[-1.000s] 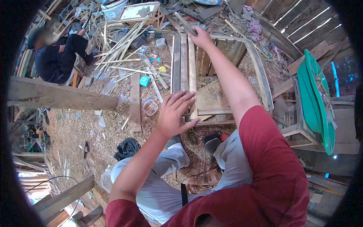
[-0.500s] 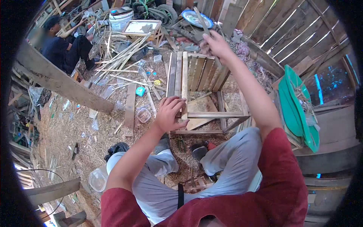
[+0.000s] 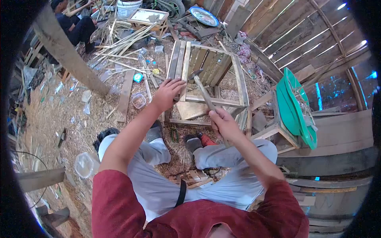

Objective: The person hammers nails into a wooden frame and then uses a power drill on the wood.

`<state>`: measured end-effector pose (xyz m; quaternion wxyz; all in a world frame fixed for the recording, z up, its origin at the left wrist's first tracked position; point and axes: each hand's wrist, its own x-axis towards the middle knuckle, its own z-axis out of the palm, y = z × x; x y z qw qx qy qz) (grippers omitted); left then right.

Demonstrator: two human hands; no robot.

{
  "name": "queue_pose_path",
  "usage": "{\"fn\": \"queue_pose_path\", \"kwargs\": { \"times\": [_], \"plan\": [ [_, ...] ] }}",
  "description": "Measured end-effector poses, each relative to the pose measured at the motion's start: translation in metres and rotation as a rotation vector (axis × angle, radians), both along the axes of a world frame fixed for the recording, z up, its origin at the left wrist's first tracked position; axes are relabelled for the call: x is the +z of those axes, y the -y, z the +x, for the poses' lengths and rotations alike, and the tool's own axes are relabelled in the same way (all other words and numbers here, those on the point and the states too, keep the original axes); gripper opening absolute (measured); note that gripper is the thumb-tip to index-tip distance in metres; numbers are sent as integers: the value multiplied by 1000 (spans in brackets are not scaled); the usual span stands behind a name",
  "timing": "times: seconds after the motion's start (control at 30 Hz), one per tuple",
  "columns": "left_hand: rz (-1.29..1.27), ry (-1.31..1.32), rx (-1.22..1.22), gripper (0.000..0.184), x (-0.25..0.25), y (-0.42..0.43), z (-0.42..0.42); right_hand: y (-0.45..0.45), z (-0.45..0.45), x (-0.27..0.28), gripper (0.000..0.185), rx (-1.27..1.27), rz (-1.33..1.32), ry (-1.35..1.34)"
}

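Note:
A hammer (image 3: 206, 94) is held by its wooden handle in my right hand (image 3: 225, 126), its fingers wrapped round it. Its dark head (image 3: 195, 74) is over the slatted wooden frame (image 3: 211, 100), near the light wooden slat (image 3: 185, 65). My left hand (image 3: 170, 94) is on the near end of the slats at the frame's left corner, fingers bent over the wood; its thumb is mostly hidden. The frame lies on the floor before my knees, with slats on its left and far sides and an open near side.
A wooden post (image 3: 69, 53) leans at the left; a person (image 3: 79, 29) sits beyond it. Thin strips (image 3: 127, 45) litter the shavings-covered floor, along with a tape measure (image 3: 138, 77) and a plastic tub (image 3: 139, 100). Pliers (image 3: 174, 134) lie by my feet. A green basin (image 3: 291, 105) stands right.
My right hand has swung the hammer down from above the far side to the frame's left slats. My left hand stays at the slat ends. The view has shifted.

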<state>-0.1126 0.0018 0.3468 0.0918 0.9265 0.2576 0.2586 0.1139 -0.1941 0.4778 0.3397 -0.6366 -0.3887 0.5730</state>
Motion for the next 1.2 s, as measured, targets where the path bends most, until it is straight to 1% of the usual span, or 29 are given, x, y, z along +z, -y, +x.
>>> {"fn": "queue_pose_path", "kwargs": {
  "times": [0.07,0.17,0.2,0.3,0.37,0.4,0.5,0.57,0.67,0.87,0.93,1.0,1.07,1.13,1.2],
  "plan": [
    [33,-23,31,87,-5,2,0,13,-6,-20,28,11,49,26],
    [-22,11,24,87,1,5,0,27,-18,-34,28,-38,62,-64],
    [-15,11,28,87,-1,4,0,28,-23,-36,29,-29,131,48],
    [1,8,26,87,-3,1,1,23,-19,-50,28,9,154,128],
    [-9,6,15,86,0,1,-1,17,-17,-59,28,-9,203,141],
    [-13,5,20,86,0,2,-2,17,-18,-59,28,-19,223,146],
    [-24,14,18,85,-2,1,-3,6,-17,-54,28,-5,77,126],
    [-37,40,4,82,-4,1,-3,7,-16,-55,34,19,170,233],
    [-24,39,29,79,-5,1,-3,6,-16,-50,38,67,172,332],
    [-10,40,10,74,-8,-2,-4,3,-16,-48,38,58,141,305],
    [1,31,13,74,-8,-2,-4,2,-20,-35,38,51,51,301],
    [27,25,14,74,-9,-5,-3,-3,-22,-23,38,58,-99,305],
    [55,24,25,74,-15,-5,-2,-1,-15,-40,37,47,78,316],
    [32,27,24,75,-11,-2,-4,-2,-11,-48,37,64,120,341],
    [19,25,19,75,-8,-1,-3,-4,-7,-46,37,66,53,345]
  ]
}}
